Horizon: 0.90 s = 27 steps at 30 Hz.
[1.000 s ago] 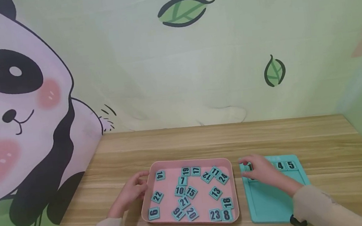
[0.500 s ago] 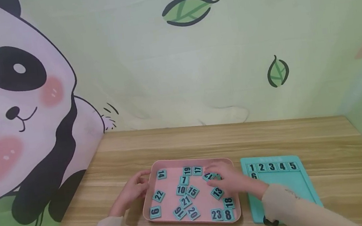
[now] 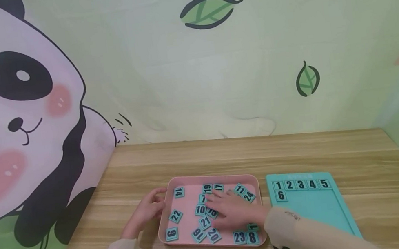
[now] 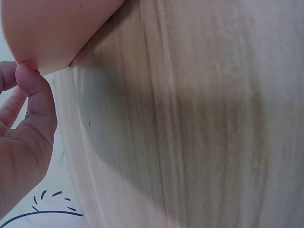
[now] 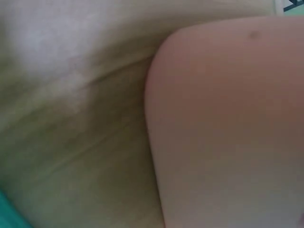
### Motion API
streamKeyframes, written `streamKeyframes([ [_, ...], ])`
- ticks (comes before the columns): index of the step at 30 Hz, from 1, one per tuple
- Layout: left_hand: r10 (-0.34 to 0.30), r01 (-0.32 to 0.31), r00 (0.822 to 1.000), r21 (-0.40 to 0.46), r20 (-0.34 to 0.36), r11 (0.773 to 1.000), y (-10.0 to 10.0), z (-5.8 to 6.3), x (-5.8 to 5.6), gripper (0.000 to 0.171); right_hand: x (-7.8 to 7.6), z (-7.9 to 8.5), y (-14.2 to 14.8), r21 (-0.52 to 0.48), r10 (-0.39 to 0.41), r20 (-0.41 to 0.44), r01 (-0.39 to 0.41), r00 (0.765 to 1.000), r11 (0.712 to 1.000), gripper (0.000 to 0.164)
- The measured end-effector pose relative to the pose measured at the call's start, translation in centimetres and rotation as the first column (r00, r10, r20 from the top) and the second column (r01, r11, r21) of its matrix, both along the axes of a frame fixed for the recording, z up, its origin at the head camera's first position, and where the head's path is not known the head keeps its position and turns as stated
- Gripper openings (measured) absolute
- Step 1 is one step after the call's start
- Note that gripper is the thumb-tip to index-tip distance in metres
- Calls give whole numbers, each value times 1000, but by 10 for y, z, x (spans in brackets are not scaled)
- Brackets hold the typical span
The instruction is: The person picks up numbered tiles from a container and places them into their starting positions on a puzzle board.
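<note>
My left hand (image 3: 146, 208) pinches the left rim of the pink tray (image 3: 187, 213); in the left wrist view the thumb (image 4: 35, 85) presses on the tray's corner (image 4: 52, 52). Over the tray's right half, my right hand (image 3: 235, 209) reaches with fingers extended, fingertips near number tile 7 (image 3: 202, 198) and tile 15 (image 3: 213, 212). Nothing shows between its fingers. It covers tile 13 and part of tile 18. Loose tiles such as tile 22 (image 3: 176, 216) lie at mixed angles. In the right wrist view the tray's wall (image 5: 228, 123) fills the right side; the hand's fingers are not seen.
A turquoise board (image 3: 317, 214) lies right of the tray. Its top row holds tiles 1 to 5, with tile 6 (image 3: 281, 195) below tile 1. Both stand on a wooden table (image 3: 196, 157), against a wall with a painted panda (image 3: 51, 157).
My right hand has come away from the board, moved left over the tray and slid further in toward its middle. Tile 6 is now uncovered on the board. My left hand stays at the rim.
</note>
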<state>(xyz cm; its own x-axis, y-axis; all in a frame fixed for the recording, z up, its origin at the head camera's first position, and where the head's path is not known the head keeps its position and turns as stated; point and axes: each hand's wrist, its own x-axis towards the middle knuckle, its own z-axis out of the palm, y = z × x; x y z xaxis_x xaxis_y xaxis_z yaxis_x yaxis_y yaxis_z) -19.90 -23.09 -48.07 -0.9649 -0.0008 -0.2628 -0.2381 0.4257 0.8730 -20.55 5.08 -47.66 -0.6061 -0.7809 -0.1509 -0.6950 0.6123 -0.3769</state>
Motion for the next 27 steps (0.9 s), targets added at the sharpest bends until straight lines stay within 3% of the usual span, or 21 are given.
streamKeyframes([
  [6, 5, -5, 1000, 2, 8, 1000, 1, -2, -1, 45, 1, -8, 0, 27, -26, 2, 26, 1000, 999, 62],
  [17, 13, -13, 1000, -19, 11, 1000, 0, -2, -1, 44, 0, -2, 14, -102, -82, -96, 72, 992, 992, 42],
  [21, 10, -10, 1000, -16, 10, 1000, 0, -2, 0, 45, -2, -3, 14, -165, -143, -136, 120, 980, 979, 34],
  [27, 4, -4, 1000, -12, 11, 1000, 0, 0, 0, 46, -6, -8, 6, -193, -248, -164, 216, 955, 957, 35],
])
